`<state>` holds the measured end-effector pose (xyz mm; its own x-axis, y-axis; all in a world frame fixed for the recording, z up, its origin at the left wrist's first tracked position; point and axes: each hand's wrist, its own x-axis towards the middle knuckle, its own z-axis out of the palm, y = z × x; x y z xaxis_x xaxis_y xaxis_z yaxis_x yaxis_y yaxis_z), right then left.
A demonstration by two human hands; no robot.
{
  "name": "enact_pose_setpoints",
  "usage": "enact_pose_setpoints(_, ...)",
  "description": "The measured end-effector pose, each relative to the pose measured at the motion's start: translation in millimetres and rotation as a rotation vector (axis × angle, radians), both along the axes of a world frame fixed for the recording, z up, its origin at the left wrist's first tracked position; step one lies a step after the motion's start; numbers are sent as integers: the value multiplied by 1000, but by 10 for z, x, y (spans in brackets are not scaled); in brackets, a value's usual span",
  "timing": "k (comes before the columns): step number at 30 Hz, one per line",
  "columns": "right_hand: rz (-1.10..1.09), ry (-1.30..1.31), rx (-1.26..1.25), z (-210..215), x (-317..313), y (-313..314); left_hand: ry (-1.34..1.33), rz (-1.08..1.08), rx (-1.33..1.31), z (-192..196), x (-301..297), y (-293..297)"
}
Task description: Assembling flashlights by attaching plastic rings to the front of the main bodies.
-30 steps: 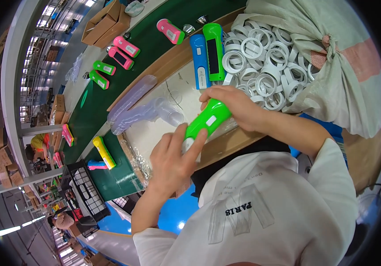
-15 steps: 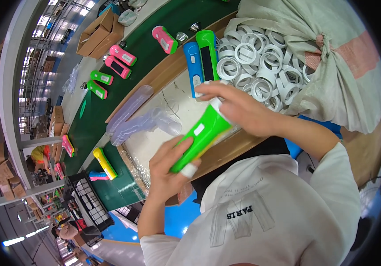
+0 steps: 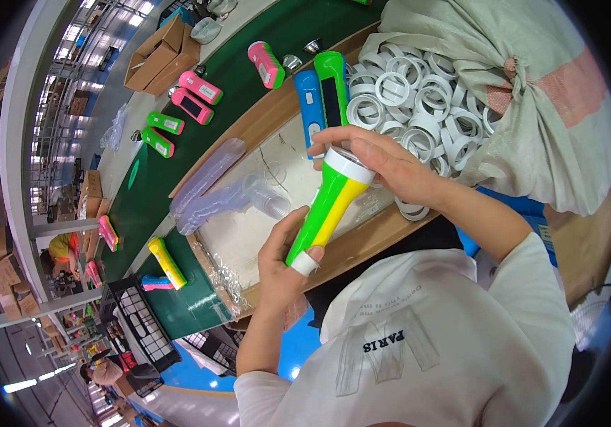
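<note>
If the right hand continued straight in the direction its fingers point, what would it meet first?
Probably the blue flashlight lying just beyond the right hand, whose fingers already hold the white ring on the green-yellow flashlight; depth is unclear.

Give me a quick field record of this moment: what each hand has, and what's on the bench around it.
left hand: grips the lower body of the green and yellow flashlight; one fingertip is taped white
right hand: closed over the flashlight's white head ring
flashlight pose: tilted, head up and away from the person
white rings: loose pile beside the grey sack
blue flashlight and green flashlight: lying side by side beside the ring pile
clear lenses: stacked rows on the wooden tray
green belt: pink, green and yellow flashlights lying on it
</note>
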<state>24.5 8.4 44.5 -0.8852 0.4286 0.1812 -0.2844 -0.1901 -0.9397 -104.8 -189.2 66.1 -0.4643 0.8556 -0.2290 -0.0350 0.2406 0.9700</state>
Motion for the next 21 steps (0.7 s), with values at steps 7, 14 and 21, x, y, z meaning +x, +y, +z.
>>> enact_pose_setpoints(7, 27, 144, -475, -118, -8, -249, -981, -242, 109, -188, 78, -84)
enact_pose_setpoints(14, -70, -32, -364, -104, -74, -368, 703, -245, 84, -208, 207, -138)
enact_pose_setpoints(21, 123, 309, -589, 27, -92, -465, -816, -174, 132, -72, 255, -203)
